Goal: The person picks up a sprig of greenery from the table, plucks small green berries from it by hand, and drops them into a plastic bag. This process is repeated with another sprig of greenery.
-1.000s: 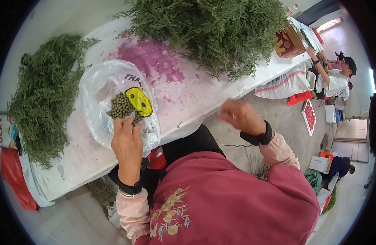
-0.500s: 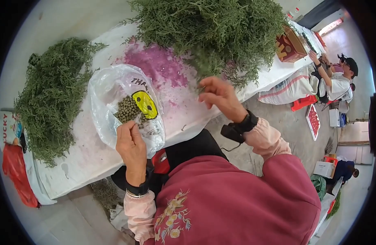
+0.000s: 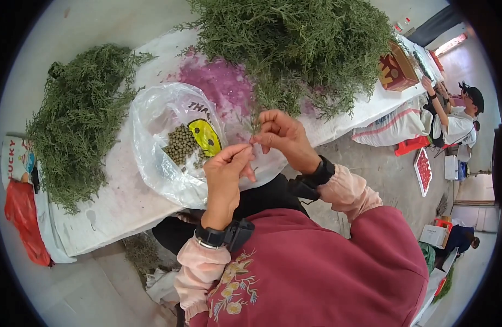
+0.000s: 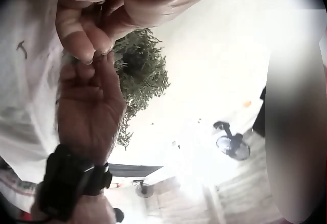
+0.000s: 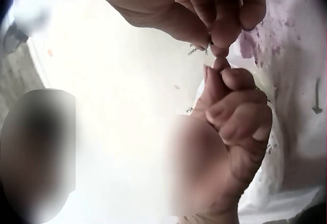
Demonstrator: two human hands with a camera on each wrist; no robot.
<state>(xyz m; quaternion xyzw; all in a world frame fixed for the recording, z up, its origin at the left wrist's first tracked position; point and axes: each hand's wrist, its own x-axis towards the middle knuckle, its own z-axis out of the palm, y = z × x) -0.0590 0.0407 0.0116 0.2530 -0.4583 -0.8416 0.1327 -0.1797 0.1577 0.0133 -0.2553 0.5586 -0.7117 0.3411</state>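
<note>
In the head view, the right hand [image 3: 286, 141] pinches a small green sprig [image 3: 253, 124] between thumb and fingers. The left hand [image 3: 226, 177] meets it at the fingertips, its thumb and finger pinched together at the sprig's lower end, mostly hidden there. Beside the left hand lies a clear plastic bag [image 3: 152, 158] with small green-brown round pieces [image 3: 181, 144] in it. Both wrist views show the fingertips of the left hand [image 4: 138, 9] [image 5: 237, 111] and the right hand [image 4: 89, 106] [image 5: 189, 4] touching.
A large heap of green branches [image 3: 300, 49] lies behind the hands, with a smaller heap [image 3: 79, 120] at the left. The white table [image 3: 125, 185] has a purple stain [image 3: 215, 82]. A carton [image 3: 398, 68] and a person [image 3: 458, 120] are at the right.
My left hand has left the bag and moved right to meet the right hand. My right hand went to the large heap, then came back toward the left with a sprig.
</note>
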